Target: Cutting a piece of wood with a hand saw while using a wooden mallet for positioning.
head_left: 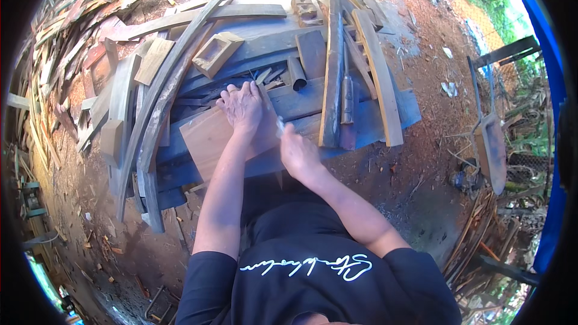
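A flat reddish-brown wooden board (208, 135) lies slanted across the near edge of a rough plank bench (301, 123). My left hand (241, 107) presses on its far part from above, fingers spread toward the far edge. Close to the board's right side, my right hand (299, 155) is closed around something smeared by motion. Only a small whitish part shows above the fist, so its kind is unclear. Beyond the hands, a short dark tube (295, 73) rests on the bench. A chisel-like tool with a cylindrical handle (347, 101) lies farther right, between long wooden strips.
Long strips (171, 81) cover the bench's left side, near a hollowed wooden block (218, 54). A long beam (332, 66) and a pale strip (379, 78) lie at the right. Scrap wood (57, 66) is heaped at far left. A shovel-like tool (492, 150) hangs at right.
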The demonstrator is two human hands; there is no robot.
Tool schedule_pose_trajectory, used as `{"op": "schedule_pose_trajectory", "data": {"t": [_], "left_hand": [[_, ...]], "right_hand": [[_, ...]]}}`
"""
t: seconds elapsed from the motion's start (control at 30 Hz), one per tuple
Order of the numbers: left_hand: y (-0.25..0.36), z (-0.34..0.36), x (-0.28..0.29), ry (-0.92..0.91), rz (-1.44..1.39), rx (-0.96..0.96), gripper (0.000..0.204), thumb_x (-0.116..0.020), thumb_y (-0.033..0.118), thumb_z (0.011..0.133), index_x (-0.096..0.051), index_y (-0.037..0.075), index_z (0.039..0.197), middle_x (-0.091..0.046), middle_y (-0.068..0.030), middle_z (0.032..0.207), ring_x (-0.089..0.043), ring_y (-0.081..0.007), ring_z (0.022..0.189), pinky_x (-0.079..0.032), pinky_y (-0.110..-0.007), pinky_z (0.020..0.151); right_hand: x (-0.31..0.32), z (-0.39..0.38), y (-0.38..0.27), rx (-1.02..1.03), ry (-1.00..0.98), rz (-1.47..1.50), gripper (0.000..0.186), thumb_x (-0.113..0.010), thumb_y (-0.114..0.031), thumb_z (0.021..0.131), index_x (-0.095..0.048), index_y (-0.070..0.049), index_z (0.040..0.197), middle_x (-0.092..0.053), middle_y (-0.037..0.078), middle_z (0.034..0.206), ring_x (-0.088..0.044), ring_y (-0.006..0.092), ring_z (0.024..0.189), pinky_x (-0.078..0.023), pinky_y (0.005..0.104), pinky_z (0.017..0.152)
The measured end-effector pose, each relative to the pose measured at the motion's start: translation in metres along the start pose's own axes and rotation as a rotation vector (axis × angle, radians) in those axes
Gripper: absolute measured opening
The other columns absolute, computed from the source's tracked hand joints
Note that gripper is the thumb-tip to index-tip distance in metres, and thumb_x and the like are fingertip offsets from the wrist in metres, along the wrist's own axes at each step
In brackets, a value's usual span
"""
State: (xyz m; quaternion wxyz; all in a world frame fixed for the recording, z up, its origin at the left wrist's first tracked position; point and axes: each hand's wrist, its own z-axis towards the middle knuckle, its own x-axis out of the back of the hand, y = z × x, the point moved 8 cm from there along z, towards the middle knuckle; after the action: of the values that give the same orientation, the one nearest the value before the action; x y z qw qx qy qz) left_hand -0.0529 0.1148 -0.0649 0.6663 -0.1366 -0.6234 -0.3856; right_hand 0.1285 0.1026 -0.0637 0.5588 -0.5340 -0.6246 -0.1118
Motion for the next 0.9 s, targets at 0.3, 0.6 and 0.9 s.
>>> {"op": "schedule_pose_trajectory", "data": {"t": [0.3,0.6,0.9], "left_hand": [[0.001,0.000,-0.003,-0.001,-0.003,0.006,0.036,-0.046,0.039,0.098,-0.071,0.014,0.093,-0.060,-0.0141,0.094,-0.053,-0.0310,0.097,-0.033,-0.047,0.088],[-0.002,0.001,-0.001,0.057,-0.007,0.005,0.034,-0.048,0.039,0.096,-0.072,0.015,0.090,-0.061,-0.0143,0.093,-0.054,-0.0314,0.096,-0.035,-0.047,0.085],[-0.005,-0.003,-0.004,0.034,-0.053,-0.021,0.032,-0.047,0.036,0.097,-0.068,0.012,0.096,-0.063,-0.0133,0.097,-0.056,-0.0316,0.097,-0.036,-0.047,0.086]], "right_hand": [[0.000,0.005,0.006,0.013,0.032,0.043,0.014,-0.042,-0.013,0.097,-0.042,0.001,0.100,-0.066,0.031,0.084,-0.066,0.0480,0.085,-0.053,0.0565,0.076],[0.015,0.021,0.006,0.137,0.038,0.111,0.015,-0.043,-0.013,0.097,-0.043,0.002,0.100,-0.064,0.031,0.081,-0.064,0.0491,0.081,-0.050,0.0579,0.070],[-0.002,-0.056,0.039,0.205,0.209,0.232,0.020,-0.043,-0.021,0.103,-0.038,-0.003,0.097,-0.059,0.027,0.065,-0.062,0.0480,0.067,-0.046,0.0572,0.055]]}}
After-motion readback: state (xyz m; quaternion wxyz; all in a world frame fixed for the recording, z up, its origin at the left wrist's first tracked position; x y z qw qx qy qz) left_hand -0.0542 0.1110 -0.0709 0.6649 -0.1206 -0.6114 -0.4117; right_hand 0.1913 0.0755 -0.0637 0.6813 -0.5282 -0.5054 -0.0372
